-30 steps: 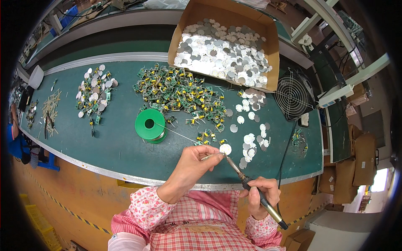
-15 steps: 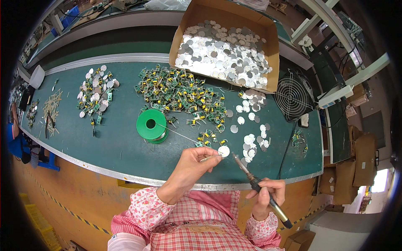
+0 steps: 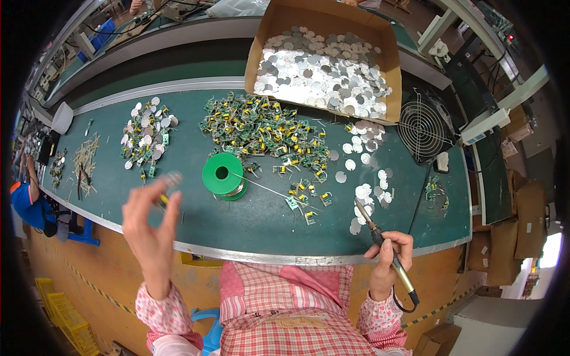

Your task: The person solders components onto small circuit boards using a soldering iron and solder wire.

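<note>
My left hand (image 3: 148,222) is lifted over the left part of the bench, smeared by motion. A small circuit board with a yellow part (image 3: 164,201) shows between its thumb and fingers, with a blurred round disc (image 3: 173,178) at the fingertips. In my right hand (image 3: 392,255) is a soldering iron (image 3: 376,234), its tip pointing up and left beside loose silver-white discs (image 3: 364,192). A green spool of solder wire (image 3: 222,175) stands between my hands. Its wire reaches right, toward several small boards (image 3: 301,199).
Behind the spool lies a large heap of circuit boards (image 3: 261,127). A cardboard box of discs (image 3: 323,71) stands at the back, a fan (image 3: 424,126) to its right. Boards with discs (image 3: 145,136) are piled left, near thin sticks (image 3: 86,160). Another person (image 3: 29,204) is at far left.
My left hand has left the solder wire and swung far left with the board and disc. The wire end now lies on the bench. The soldering iron has shifted slightly right.
</note>
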Demonstrator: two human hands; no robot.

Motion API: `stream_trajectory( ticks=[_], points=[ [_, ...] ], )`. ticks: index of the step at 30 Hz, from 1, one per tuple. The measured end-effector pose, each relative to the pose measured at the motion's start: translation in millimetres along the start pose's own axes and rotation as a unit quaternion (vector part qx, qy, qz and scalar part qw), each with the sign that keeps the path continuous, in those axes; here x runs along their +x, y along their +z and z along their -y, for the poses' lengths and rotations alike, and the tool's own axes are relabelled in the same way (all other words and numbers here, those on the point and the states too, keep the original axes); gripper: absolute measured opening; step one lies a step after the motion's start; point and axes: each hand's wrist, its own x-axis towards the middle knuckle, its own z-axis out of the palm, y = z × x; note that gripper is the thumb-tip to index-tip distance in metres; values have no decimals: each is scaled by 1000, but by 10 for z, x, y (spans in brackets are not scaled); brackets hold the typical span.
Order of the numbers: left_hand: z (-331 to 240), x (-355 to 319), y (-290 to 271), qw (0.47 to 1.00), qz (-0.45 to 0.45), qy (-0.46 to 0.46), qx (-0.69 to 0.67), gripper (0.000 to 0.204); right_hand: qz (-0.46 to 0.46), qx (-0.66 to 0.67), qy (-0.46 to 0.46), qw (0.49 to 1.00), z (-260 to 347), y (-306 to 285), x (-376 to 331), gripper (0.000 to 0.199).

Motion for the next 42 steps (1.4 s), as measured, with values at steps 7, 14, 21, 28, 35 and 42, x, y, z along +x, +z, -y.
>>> stream_trajectory(
  ticks=[7,14,21,28,35,42],
  points=[
    [-206,-321,352,982,96,138,-86,22,14,-5,39,999,-8,31,-32,21],
    [-837,-737,1203,963,190,154,-115,28,131,10,46,990,-60,137,-119,27],
    [-710,-845,1158,930,243,143,-235,29,137,-201,-138,960,-195,395,-41,21],
    [-675,-862,1105,923,237,132,-272,38,144,-209,-200,946,-315,506,-35,25],
    [-855,-876,982,944,259,-17,-204,56,118,-204,-184,954,-260,482,-49,28],
    [-813,-893,983,931,299,-17,-206,54,152,-270,-218,925,-325,496,-143,27]
  ],
)
